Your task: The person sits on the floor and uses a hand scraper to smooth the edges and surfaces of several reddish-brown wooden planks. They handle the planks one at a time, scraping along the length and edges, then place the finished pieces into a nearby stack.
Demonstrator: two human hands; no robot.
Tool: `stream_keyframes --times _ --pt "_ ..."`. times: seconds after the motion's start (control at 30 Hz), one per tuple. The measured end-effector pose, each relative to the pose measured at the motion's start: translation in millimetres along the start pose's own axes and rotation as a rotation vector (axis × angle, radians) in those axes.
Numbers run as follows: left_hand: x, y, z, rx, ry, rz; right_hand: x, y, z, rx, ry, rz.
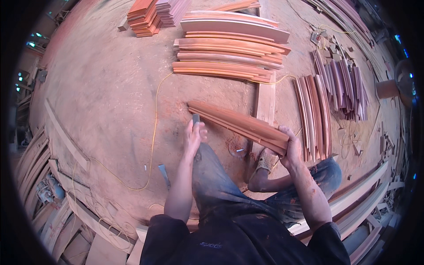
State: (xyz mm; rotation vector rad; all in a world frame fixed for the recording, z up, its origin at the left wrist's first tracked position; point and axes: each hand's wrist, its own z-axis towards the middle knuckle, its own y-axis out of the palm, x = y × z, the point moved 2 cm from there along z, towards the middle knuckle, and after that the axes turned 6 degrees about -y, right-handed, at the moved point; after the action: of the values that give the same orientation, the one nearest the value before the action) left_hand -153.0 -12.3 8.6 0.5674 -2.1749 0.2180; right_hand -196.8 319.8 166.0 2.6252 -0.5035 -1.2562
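Down low, the right hand [289,148] grips the near end of a bundle of curved wooden strips [236,123], which slants away over the dusty floor [106,88]. Beside it, the left hand [194,134] closes around a small dark tool [195,118]. Farther off lie stacked curved boards [229,48].

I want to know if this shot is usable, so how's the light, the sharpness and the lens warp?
Head view: soft, even light, faint shadows, no glare; strong fisheye bend, with a black rim at the corners; the long board held in the right hand and the small tool in the left hand look fairly sharp; the stacked boards curve toward the edge; the outer rim goes soft and dark.
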Motion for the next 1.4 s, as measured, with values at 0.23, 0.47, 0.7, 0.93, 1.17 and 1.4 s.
stream_keyframes --times 0.23,0.47,0.7,0.93,1.17,1.4 --pt "6.0 -16.1 148.3 0.320 0.435 0.748 8.7 -10.0 1.6 0.088 0.010 -0.049" --pt "14.1 84.8 4.0 0.192 0.748 0.615 12.1 -13.4 0.2 0.097 -0.013 -0.047" --pt "67.9 165.8 -229.8 -0.798 0.851 0.182 11.5 1.8 -8.3 0.086 0.010 -0.083" --pt "16.4 53.6 -55.1 0.160 -0.153 -0.253 17.4 18.9 -41.7 -0.273 0.115 -0.125" --pt "-6.4 48.0 -49.6 -0.234 -0.262 -0.646 59.8 25.4 -102.7 -0.508 -0.507 -0.904" --pt "68.1 22.4 -79.7 -0.272 -0.029 -0.569 -2.2 -1.4 -87.6 -0.658 -0.345 -0.735"
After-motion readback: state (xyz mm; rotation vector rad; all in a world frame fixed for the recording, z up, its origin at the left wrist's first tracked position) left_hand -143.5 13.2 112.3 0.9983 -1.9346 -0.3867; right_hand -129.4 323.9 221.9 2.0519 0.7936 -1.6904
